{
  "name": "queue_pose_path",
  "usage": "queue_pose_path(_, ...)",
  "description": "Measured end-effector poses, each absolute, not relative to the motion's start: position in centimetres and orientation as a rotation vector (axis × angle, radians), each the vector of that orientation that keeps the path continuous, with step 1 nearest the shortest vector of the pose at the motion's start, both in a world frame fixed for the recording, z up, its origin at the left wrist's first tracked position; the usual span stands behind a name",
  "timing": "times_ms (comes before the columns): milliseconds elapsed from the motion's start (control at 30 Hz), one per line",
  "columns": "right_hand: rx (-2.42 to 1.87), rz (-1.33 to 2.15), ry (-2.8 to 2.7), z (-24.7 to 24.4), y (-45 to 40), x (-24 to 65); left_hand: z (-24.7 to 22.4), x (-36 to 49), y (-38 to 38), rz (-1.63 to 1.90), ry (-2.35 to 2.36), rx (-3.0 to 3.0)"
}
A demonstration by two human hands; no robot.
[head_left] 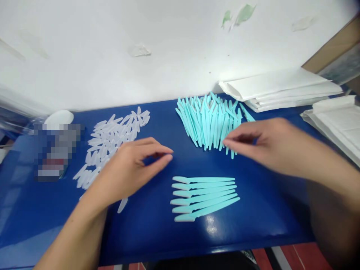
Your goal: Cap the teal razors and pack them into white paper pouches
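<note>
A blue tabletop (146, 232) ran beneath a white wall (112, 48). Stacks of white paper bags (281, 88) lay at the far right. A heap of turquoise plastic razor handles (206, 122) sat mid-table, a spread of clear white caps (112, 137) to its left. Six capped razors (204, 198) lay in a neat row near the front edge. The right hand (267, 144) hovered at the heap's near edge, fingers pinched together, whether on a handle I cannot tell. The left hand (132, 168) hovered beside the caps, thumb and forefinger slightly apart, empty.
</note>
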State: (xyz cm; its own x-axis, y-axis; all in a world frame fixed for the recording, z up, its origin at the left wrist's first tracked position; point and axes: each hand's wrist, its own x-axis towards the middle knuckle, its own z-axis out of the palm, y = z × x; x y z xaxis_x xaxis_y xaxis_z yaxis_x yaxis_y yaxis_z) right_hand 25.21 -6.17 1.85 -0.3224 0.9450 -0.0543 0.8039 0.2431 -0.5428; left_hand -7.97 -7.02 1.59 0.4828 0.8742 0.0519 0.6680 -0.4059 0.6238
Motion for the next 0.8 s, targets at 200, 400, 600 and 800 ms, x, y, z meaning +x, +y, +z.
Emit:
queue_pose_path(200,-2.397,0.188,-2.055,2.4,-3.3,31.2,3.5,-9.5,-6.2,0.950,1.899,1.908)
queue_pose_path(400,-2.445,0.308,-2.148,0.7,-2.1,31.7,3.4,-9.8,-5.9,0.948,1.915,1.885)
queue_pose_path(600,-2.401,0.303,-2.144,0.6,-2.5,30.4,3.2,-10.9,-5.4,0.802,1.867,1.954)
queue_pose_path(800,-2.376,0.285,-2.090,0.3,-2.2,30.5,3.4,-13.9,-4.9,0.385,1.659,2.034)
